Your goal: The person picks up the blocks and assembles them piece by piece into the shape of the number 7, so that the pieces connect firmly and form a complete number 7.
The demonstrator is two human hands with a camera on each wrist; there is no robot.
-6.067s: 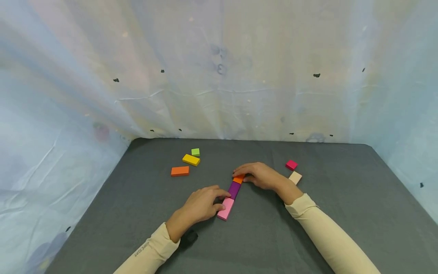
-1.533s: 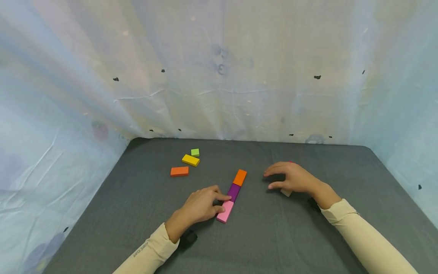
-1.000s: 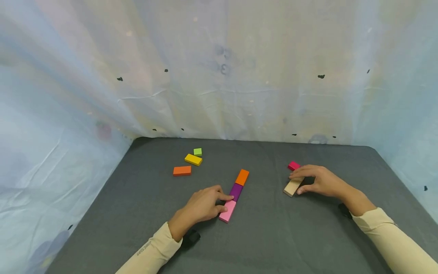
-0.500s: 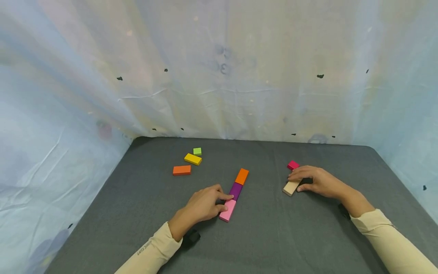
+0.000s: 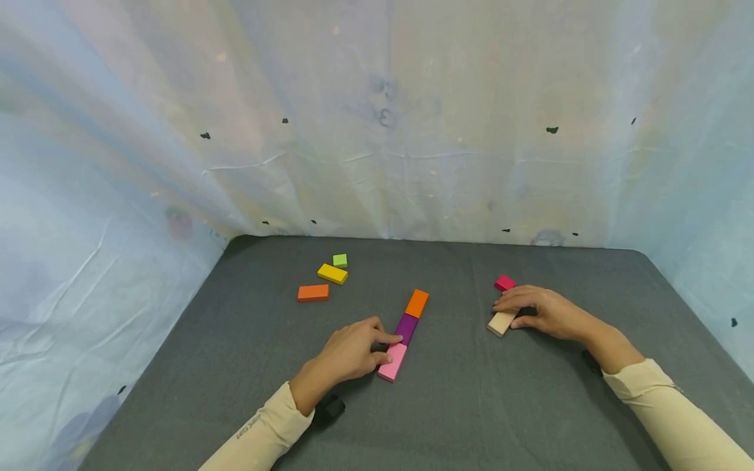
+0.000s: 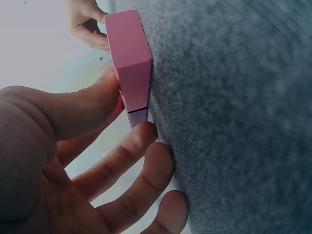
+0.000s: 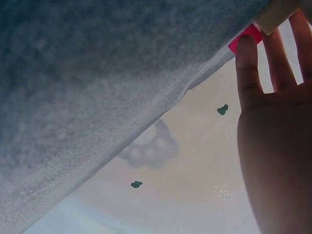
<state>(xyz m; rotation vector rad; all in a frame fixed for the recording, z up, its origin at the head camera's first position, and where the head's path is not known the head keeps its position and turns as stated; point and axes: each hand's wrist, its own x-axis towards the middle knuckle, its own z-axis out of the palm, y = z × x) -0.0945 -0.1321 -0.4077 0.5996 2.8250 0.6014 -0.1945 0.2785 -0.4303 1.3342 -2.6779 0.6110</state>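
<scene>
A short row on the dark table runs from a pink block [image 5: 391, 363] through a purple block [image 5: 406, 329] to an orange block [image 5: 416, 303], end to end. My left hand [image 5: 347, 351] rests on it, thumb on the pink block and index finger at the pink-purple joint. In the left wrist view, the thumb [image 6: 105, 100] lies against the pink block's top face, the other fingers spread beside the row. Over to the right, my right hand [image 5: 544, 313] pinches a plain wooden block [image 5: 502, 323] between thumb and fingers; its far part is hidden under them.
A red block [image 5: 504, 282] lies just beyond the right hand's fingers. Back left are a light green block [image 5: 340, 260], a yellow block [image 5: 332, 273] and a loose orange block [image 5: 313, 292]. The dark tablecloth [image 5: 448, 405] meets a pale hanging sheet [image 5: 377, 183] at the back.
My right hand has left the orange block at the row's far end and moved right to the wooden block, staying there this last second. The left hand has stayed on the row.
</scene>
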